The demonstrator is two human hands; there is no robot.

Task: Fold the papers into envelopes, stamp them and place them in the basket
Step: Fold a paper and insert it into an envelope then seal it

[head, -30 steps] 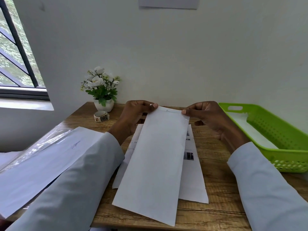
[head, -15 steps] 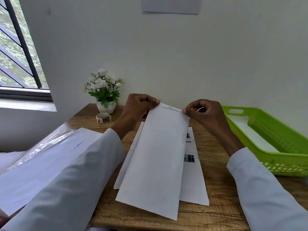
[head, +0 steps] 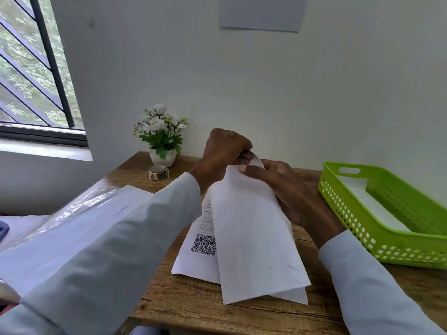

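Observation:
A long white envelope (head: 254,238) stands tilted over the wooden table, its lower end resting on a printed sheet (head: 200,247) with a QR code. My left hand (head: 222,151) pinches the envelope's top edge from above. My right hand (head: 283,189) holds the same top end from the right, fingers curled behind the paper. The two hands touch at the top, where the flap curls over. A green basket (head: 348,213) with white paper inside stands at the right. A roll of stamps (head: 158,172) lies by the flower pot.
A small white pot of flowers (head: 160,134) stands at the table's back left. A plastic-wrapped stack of white envelopes (head: 72,226) lies at the left, partly under my left sleeve. The wall is just behind the table, a window at the left.
My hands came together at the envelope's top, which was held spread by its two corners before. The envelope has shifted right, uncovering the QR code on the sheet below.

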